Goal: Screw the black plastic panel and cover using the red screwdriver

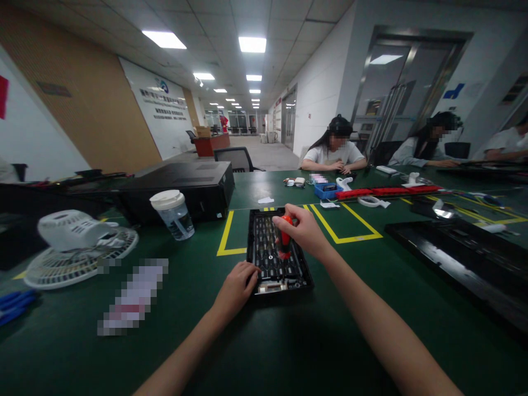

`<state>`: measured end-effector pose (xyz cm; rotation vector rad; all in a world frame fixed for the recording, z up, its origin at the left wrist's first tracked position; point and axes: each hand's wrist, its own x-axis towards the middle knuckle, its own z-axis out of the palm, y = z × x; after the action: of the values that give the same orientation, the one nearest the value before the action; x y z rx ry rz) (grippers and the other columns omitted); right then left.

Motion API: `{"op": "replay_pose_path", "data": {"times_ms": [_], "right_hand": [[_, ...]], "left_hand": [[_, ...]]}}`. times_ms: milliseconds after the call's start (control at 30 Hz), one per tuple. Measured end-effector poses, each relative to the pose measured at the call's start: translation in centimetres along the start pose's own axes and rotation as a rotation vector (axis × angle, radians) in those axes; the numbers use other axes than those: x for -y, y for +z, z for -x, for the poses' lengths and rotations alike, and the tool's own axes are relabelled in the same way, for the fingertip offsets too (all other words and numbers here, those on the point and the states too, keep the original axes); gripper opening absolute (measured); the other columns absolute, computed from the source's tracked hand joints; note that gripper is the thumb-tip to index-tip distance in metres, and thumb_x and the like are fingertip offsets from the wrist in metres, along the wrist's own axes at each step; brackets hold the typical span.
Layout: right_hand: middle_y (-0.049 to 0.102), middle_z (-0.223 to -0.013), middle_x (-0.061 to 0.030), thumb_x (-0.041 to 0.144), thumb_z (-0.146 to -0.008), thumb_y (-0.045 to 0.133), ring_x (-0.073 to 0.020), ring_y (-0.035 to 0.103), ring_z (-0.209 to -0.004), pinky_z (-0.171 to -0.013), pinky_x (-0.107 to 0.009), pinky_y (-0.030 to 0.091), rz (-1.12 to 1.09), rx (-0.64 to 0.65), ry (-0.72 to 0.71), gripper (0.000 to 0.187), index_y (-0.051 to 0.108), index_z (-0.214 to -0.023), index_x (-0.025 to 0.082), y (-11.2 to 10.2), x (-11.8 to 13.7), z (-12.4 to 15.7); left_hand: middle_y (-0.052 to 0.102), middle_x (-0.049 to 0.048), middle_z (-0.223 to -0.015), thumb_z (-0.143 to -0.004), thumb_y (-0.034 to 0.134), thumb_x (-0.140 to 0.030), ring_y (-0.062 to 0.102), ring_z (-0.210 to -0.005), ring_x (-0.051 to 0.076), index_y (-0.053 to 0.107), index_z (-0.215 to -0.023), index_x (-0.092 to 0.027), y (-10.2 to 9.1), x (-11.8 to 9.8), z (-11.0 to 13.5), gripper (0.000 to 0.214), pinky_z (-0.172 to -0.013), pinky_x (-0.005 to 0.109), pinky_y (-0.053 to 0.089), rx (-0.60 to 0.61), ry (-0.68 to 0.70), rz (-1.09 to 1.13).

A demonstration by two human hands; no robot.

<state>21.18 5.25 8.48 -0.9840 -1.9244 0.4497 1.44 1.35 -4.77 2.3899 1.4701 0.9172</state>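
**Apparently partway: black case open, red-handled screwdriver upright over it**

The green table carries everything, with the black case near its middle, straight in front of the person. Beyond the case and to its left stands a big black metal box; well apart to its right lies a long black panel. A white fan rests well to the left of the case.

The black case itself has its inside exposed, so the opening looks done. Rows of dark rounded pieces or pockets fill most of it and seem to be in place. What is left is probably at the screwdriver's lower end, but the tip is too small to make out, and whether anything is loose there cannot be told.

Left of the case, toward its far end, a clear cup with a white lid seems to hold clear liquid. Beyond the case to the right, a blue tray holds something dark.

The right hand closes thumb and fingers round the screwdriver's handle. The left hand rests on the case's near left edge; whether it pinches the rim cannot be told. Smallest, a pale rod-like piece lies inside the case's near end.
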Motion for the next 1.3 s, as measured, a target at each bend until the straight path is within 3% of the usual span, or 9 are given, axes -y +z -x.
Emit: {"op": "replay_pose_path", "data": {"times_ms": [400,833,1300], "right_hand": [[0.032,-0.053,0.0056,0.043,-0.080,0.051,-0.0083,0.033,-0.051,-0.051,-0.023,0.024,0.115,-0.146,-0.040,0.039,0.030,-0.058,0.019,0.4,0.3,0.4],[0.028,-0.051,0.0062,0.044,-0.079,0.052,-0.0087,0.029,-0.048,-0.051,-0.023,0.024,0.182,-0.330,0.021,0.041,0.028,-0.057,0.020,1.3,0.8,0.8],[0.028,-0.050,0.0063,0.045,-0.078,0.052,-0.0091,0.029,-0.045,-0.050,-0.024,0.025,0.209,-0.398,0.037,0.040,0.027,-0.058,0.020,2.0,1.0,1.1]], "left_hand": [[0.063,0.0043,-0.093,-0.089,0.038,-0.027,0.055,-0.095,0.020,0.061,-0.088,-0.022,-0.1,0.1,0.0,0.024,-0.086,0.035,0.044,0.002,0.002,0.002],[0.064,0.0041,-0.093,-0.088,0.039,-0.026,0.055,-0.094,0.020,0.061,-0.088,-0.022,-0.2,-0.1,0.0,0.023,-0.088,0.037,0.044,0.003,-0.008,0.013],[0.065,0.0041,-0.094,-0.089,0.039,-0.027,0.056,-0.095,0.020,0.061,-0.089,-0.022,-0.2,-0.3,-0.1,0.023,-0.090,0.039,0.043,0.005,-0.006,0.000]]}}
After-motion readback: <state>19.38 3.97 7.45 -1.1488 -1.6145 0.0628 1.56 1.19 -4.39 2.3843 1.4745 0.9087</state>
